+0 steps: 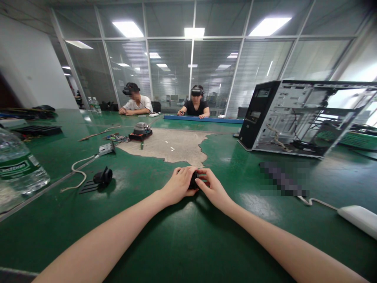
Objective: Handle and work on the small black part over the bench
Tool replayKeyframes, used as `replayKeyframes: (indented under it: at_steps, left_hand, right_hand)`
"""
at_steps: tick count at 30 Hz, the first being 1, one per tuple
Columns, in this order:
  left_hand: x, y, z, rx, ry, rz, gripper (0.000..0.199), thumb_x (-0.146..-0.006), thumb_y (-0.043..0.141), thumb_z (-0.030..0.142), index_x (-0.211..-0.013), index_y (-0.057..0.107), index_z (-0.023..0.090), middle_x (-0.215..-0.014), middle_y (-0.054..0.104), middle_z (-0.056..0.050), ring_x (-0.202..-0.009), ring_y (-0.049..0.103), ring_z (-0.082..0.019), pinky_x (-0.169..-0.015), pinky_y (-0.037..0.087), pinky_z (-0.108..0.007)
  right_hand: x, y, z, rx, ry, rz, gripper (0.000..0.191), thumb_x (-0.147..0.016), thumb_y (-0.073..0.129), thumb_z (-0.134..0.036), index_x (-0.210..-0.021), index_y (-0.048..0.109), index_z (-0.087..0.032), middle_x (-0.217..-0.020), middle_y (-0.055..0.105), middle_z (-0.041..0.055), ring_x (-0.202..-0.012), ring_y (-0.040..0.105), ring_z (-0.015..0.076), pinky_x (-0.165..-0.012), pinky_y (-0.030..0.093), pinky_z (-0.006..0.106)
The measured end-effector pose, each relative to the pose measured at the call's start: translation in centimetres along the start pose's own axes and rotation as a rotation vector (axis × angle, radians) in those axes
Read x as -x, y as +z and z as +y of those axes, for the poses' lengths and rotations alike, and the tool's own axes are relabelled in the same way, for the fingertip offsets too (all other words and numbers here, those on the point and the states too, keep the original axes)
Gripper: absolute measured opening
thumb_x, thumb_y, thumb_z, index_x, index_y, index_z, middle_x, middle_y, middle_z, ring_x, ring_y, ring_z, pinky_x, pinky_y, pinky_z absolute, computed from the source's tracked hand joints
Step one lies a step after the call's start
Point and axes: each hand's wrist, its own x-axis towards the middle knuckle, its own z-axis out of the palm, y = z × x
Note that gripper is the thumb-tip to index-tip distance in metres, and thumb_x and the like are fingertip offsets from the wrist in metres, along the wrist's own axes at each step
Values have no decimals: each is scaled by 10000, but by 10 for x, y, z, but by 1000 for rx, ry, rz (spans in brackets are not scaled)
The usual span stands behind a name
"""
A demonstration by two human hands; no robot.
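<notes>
A small black object (193, 181) is held between my two hands just above or on the green table (188, 243); its kind is mostly hidden by the fingers. My left hand (179, 182) wraps round its left side and top. My right hand (212, 186) grips the right side with thumb and fingertips. Left of them lies a black part with a round body and flat slats (102, 177). Beyond the hands, a grey bare patch (176, 141) shows in the green surface.
An opened computer case (256, 118) stands at the right. Near it lie a blurred dark strip (281, 179) and a white power strip (357, 220) with a cord. A water bottle (20, 165) is at the left. Two people (137, 103) sit across the table.
</notes>
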Motion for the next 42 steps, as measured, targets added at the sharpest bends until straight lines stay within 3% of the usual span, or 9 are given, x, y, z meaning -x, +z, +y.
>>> replayKeyframes:
  at_steps: [6, 12, 17, 21, 27, 31, 35, 37, 42]
  left_hand:
    - [-1, 0, 0, 11, -9, -7, 590, -686, 578, 234, -1179, 254, 207, -1192, 425, -98, -1087, 414, -238, -884, 293, -414]
    - [0, -1, 0, -10, 1, -4, 608, -686, 583, 236, -1188, 242, 190, -1202, 419, -106, -1096, 406, -239, -893, 287, -404]
    - [0, 1, 0, -4, -8, -4, 585, -696, 571, 247, -1183, 249, 199, -1191, 427, -106, -1087, 417, -242, -885, 293, -412]
    - [0, 0, 0, -7, -5, -9, 591, -692, 575, 235, -1183, 248, 201, -1199, 423, -102, -1086, 417, -241, -881, 299, -410]
    - [0, -1, 0, -12, 4, -2, 605, -685, 585, 232, -1186, 249, 190, -1196, 424, -102, -1089, 415, -243, -881, 301, -406]
    - [0, -1, 0, -6, 1, -1, 585, -696, 574, 237, -1183, 254, 193, -1187, 429, -101, -1087, 416, -240, -881, 300, -404]
    - [0, -1, 0, -19, -3, -6, 585, -690, 584, 241, -1175, 261, 187, -1188, 429, -100, -1080, 415, -240, -882, 300, -397]
    - [0, -1, 0, -28, -8, -8, 588, -690, 589, 251, -1174, 262, 182, -1186, 430, -99, -1074, 416, -241, -882, 300, -394]
    - [-1, -1, 1, -30, -13, -11, 610, -686, 599, 275, -1181, 255, 182, -1197, 426, -100, -1080, 409, -247, -893, 287, -399]
  right_hand:
    - [0, -1, -1, -39, 69, -68, 193, -790, 455, -272, -972, 441, -207, -914, 549, 30, -784, 568, 127, -694, 497, 289]
    - [3, 0, -5, 60, -86, 22, 118, -774, 482, -259, -883, 486, -213, -942, 517, 34, -892, 538, 150, -736, 484, 290]
    - [0, 0, 0, -6, 2, 2, 202, -769, 482, -253, -962, 448, -207, -999, 509, 48, -907, 544, 153, -720, 495, 295]
    - [0, -1, -2, -21, 58, -57, 207, -780, 464, -255, -982, 447, -212, -931, 545, 30, -796, 567, 129, -701, 495, 291]
    - [2, -1, -4, 58, -98, 37, 109, -769, 484, -259, -865, 499, -209, -949, 521, 34, -887, 539, 151, -731, 481, 284]
    - [1, 1, -1, -9, -17, 3, 183, -772, 481, -265, -947, 463, -215, -973, 529, 41, -910, 547, 155, -720, 485, 286]
    - [0, 0, 1, -65, 77, -45, 232, -769, 486, -300, -978, 450, -206, -945, 547, 40, -787, 577, 135, -686, 491, 288]
    - [-1, -3, 3, -50, 104, 12, 239, -747, 513, -325, -944, 460, -201, -903, 551, 28, -730, 574, 128, -665, 487, 286]
    - [-4, -14, 9, 2, 215, 291, 274, -743, 488, -415, -913, 463, -200, -825, 554, 11, -697, 577, 141, -645, 467, 298]
